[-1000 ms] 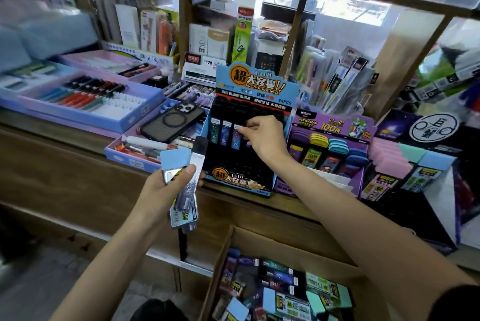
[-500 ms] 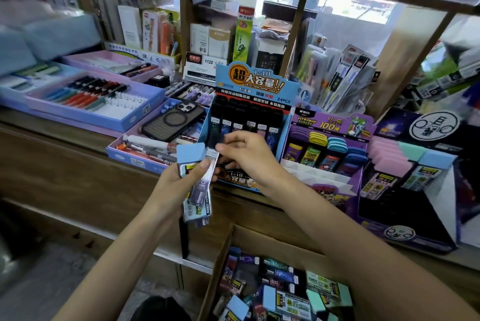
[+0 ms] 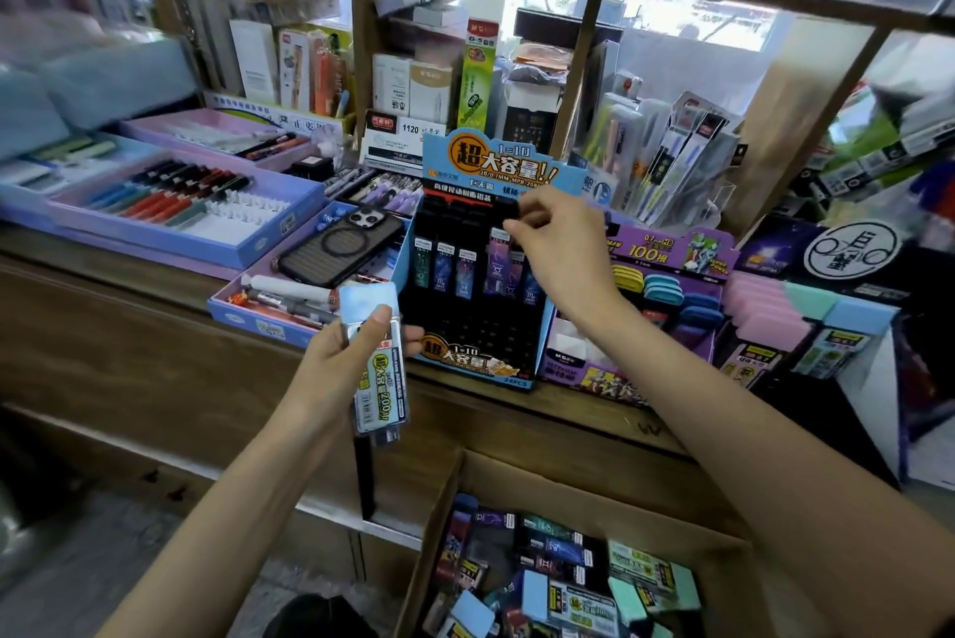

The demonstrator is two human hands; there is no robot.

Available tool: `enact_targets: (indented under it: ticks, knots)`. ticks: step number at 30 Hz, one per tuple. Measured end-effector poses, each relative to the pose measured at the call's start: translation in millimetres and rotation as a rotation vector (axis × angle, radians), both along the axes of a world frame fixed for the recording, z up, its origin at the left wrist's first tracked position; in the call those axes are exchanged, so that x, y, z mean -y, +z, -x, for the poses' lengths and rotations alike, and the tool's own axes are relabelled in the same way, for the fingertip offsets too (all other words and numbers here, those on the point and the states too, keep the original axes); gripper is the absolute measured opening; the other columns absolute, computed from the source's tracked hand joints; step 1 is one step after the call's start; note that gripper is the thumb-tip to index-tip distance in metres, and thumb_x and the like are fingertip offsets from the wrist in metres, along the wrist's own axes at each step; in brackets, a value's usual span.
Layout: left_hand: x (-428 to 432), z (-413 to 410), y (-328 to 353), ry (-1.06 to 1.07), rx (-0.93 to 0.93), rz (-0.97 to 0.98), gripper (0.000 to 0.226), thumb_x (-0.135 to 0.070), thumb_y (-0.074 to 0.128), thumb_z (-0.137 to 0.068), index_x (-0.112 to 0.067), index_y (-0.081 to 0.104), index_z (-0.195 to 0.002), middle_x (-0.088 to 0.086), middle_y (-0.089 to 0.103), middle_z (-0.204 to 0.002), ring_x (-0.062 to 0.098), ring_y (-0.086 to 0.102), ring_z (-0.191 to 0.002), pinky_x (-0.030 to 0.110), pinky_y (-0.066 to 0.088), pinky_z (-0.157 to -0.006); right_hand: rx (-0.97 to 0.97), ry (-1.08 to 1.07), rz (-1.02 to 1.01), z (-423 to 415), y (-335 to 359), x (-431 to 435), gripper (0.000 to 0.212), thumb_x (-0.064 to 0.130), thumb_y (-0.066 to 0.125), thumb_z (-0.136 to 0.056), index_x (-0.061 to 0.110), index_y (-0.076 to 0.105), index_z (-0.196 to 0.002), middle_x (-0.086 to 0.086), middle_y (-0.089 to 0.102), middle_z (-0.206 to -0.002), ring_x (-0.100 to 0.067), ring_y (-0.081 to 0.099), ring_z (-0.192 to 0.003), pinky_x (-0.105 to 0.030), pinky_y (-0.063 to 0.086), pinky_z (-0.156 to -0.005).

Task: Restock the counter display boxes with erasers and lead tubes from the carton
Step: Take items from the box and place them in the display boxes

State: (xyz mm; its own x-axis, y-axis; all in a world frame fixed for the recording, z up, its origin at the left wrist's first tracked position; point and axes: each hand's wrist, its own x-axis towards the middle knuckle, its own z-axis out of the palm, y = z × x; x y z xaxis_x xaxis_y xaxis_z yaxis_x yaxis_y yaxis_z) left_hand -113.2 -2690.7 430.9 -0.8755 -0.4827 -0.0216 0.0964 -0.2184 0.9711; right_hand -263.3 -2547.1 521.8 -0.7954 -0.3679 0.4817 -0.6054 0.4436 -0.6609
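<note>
My right hand [image 3: 560, 244] pinches the black top of a purple lead tube [image 3: 497, 261] standing in the upper row of the black and blue lead display box [image 3: 478, 338] on the counter. Several lead tubes stand beside it in that row. My left hand [image 3: 343, 358] grips a blue eraser in its printed sleeve [image 3: 376, 353] together with another tube, in front of the box's lower left corner. The open cardboard carton [image 3: 584, 493] below the counter holds several erasers and lead tubes.
A purple display box [image 3: 641, 250] with colored erasers stands right of the lead box, and a black one [image 3: 847, 306] with pink and blue erasers farther right. A phone [image 3: 338, 250] lies in a blue tray at left, beside pen trays. Shelves of stationery rise behind.
My right hand took a lead tube from my left hand's bundle and carried it up into the display box's upper row. My left hand stayed in front of the box with the eraser.
</note>
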Motion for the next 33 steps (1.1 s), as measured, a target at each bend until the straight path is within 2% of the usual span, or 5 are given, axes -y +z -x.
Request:
enact_targets:
  ticks: [9,17,22,26,33]
  knots:
    - [6,-6,-4,0.048,0.044,-0.019,0.023,-0.044,0.055,-0.087,-0.027,0.066,-0.098,-0.008,0.072,-0.075,0.007,0.068,-0.068,0.022,0.052,-0.052,0.100,0.010,0.021,5,-15,9,0.013,0.008,0.066,-0.085,0.007,0.067,-0.098,0.004,0.061,-0.076,-0.019,0.063,-0.080,-0.040,0.054,-0.082]
    - [3,-4,-4,0.023,0.035,-0.042,0.036,-0.048,0.057,-0.079,-0.022,0.066,-0.103,-0.005,0.071,-0.079,0.012,0.068,-0.073,0.030,0.051,-0.062,0.180,-0.056,-0.014,6,-26,13,0.022,0.012,0.065,-0.087,-0.003,0.067,-0.103,-0.015,0.068,-0.092,-0.027,0.066,-0.087,-0.042,0.053,-0.085]
    - [-5,-5,3,-0.037,0.013,-0.019,0.034,-0.045,0.054,-0.083,-0.020,0.064,-0.104,-0.005,0.071,-0.078,0.010,0.067,-0.070,0.030,0.050,-0.063,0.181,-0.052,-0.199,-10,-17,-1,0.040,0.034,0.058,-0.092,-0.004,0.067,-0.082,-0.015,0.067,-0.067,-0.022,0.067,-0.057,-0.041,0.058,-0.065]
    - [-19,-3,11,-0.113,-0.022,0.002,0.032,-0.044,0.054,-0.080,-0.019,0.063,-0.097,-0.004,0.070,-0.075,0.010,0.067,-0.067,0.025,0.052,-0.057,0.332,0.167,-0.095,-41,-15,-24,0.035,0.044,0.055,-0.091,0.012,0.069,-0.088,-0.001,0.070,-0.074,-0.009,0.067,-0.060,-0.023,0.054,-0.057]
    - [-54,11,21,-0.268,-0.037,0.077,0.034,-0.042,0.053,-0.083,-0.020,0.064,-0.106,-0.003,0.072,-0.081,0.009,0.068,-0.074,0.020,0.052,-0.058,0.683,0.400,0.132,-60,-29,-49,0.023,0.024,0.062,-0.089,0.010,0.064,-0.107,0.004,0.066,-0.086,-0.007,0.062,-0.076,-0.023,0.053,-0.066]
